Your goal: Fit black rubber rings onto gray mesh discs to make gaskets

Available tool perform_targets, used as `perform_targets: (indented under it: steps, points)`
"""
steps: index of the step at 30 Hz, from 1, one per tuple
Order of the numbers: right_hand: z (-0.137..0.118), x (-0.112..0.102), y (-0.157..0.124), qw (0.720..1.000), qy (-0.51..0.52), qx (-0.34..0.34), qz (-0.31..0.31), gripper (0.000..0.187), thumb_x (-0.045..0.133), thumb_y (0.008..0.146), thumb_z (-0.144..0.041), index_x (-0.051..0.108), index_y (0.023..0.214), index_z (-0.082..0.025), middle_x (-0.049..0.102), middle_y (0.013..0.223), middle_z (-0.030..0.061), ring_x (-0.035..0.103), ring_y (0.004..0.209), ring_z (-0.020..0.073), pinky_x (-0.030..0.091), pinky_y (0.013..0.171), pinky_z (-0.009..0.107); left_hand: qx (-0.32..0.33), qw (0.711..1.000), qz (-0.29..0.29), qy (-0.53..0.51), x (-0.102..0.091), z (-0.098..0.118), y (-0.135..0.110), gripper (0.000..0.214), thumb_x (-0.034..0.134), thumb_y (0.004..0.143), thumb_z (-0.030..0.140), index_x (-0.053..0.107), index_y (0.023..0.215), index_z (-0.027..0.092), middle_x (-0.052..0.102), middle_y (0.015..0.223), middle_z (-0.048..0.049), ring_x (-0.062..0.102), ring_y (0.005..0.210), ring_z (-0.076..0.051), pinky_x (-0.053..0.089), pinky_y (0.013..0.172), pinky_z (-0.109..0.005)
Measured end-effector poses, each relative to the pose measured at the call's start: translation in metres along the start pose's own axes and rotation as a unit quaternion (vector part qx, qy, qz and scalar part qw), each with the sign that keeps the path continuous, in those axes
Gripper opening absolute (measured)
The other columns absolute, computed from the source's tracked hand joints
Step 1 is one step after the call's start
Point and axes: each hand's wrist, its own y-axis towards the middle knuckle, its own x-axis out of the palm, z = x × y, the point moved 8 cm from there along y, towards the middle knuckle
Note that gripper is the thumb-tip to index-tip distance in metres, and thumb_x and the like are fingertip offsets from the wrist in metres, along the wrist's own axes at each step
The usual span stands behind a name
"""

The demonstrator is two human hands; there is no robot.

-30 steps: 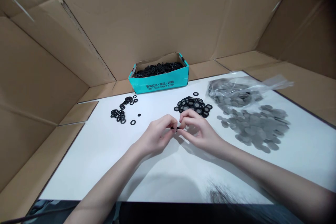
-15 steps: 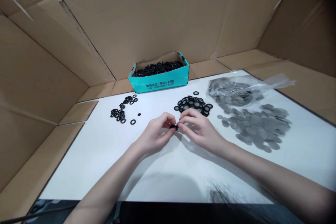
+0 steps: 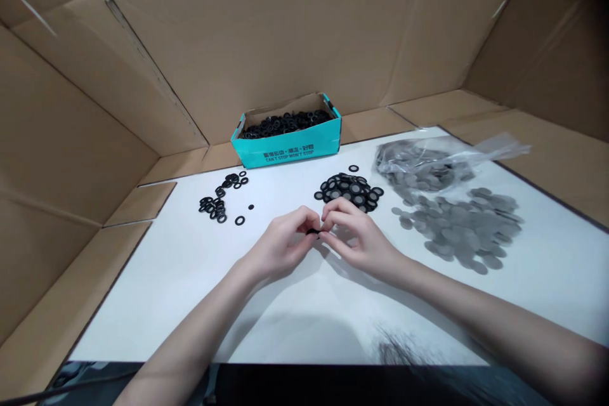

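In front of the box (image 3: 288, 151), the left hand (image 3: 284, 243) and right hand (image 3: 364, 242) pinch a black ring (image 3: 313, 231). Grey discs (image 3: 469, 228) lie to the box's right front, loose rings (image 3: 220, 210) before its left end, a ring pile (image 3: 354, 189) before its right, a bag (image 3: 423, 165) rightward.

the table (image 3: 143, 317) is white. a teal box (image 3: 299, 146) stands at its far edge. on the left lie black rings (image 3: 219, 206) in a loose cluster, one ring (image 3: 236, 222) and a small dark disc (image 3: 251, 207) apart from them. mid-table is a heap of grey-centred rings (image 3: 352, 189), a lone ring (image 3: 350, 169) just behind. on the right lie a clear bag (image 3: 476, 151) of discs (image 3: 425, 171) and, nearer, a spread of loose discs (image 3: 464, 228).
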Motion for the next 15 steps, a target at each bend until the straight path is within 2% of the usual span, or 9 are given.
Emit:
perform_targets:
  steps: [4, 9, 15]
  points:
    - [-0.003, 0.001, 0.0, 1.0, -0.011, -0.016, 0.002, 0.014, 0.057, 0.084, -0.009, 0.053, 0.076, -0.019, 0.057, 0.091, 0.0056, 0.057, 0.086, 0.0187, 0.048, 0.075, 0.034, -0.004, 1.0, -0.021, 0.018, 0.001, -0.002, -0.001, 0.013, 0.053, 0.088, 0.008, 0.054, 0.095, 0.019, 0.063, 0.089, 0.0013, 0.059, 0.08, -0.009, 0.05, 0.078, -0.022]
    - [0.003, -0.004, 0.0, 0.999, -0.032, 0.014, 0.007, 0.01, 0.059, 0.087, -0.016, 0.058, 0.078, -0.02, 0.059, 0.089, 0.0058, 0.057, 0.086, 0.0201, 0.047, 0.078, 0.037, -0.005, 0.999, 0.025, -0.024, -0.007, -0.003, 0.0, 0.011, 0.058, 0.088, 0.014, 0.053, 0.097, 0.018, 0.061, 0.089, -0.0009, 0.061, 0.079, -0.01, 0.054, 0.077, -0.024]
    - [0.01, -0.006, 0.002, 0.998, 0.031, 0.061, 0.016, 0.008, 0.059, 0.087, -0.02, 0.062, 0.08, -0.02, 0.061, 0.09, 0.0056, 0.061, 0.088, 0.019, 0.048, 0.081, 0.036, -0.019, 0.996, 0.041, -0.071, -0.011, -0.004, 0.002, 0.015, 0.065, 0.087, 0.022, 0.054, 0.096, 0.018, 0.063, 0.089, -0.0026, 0.063, 0.078, -0.011, 0.055, 0.072, -0.022]
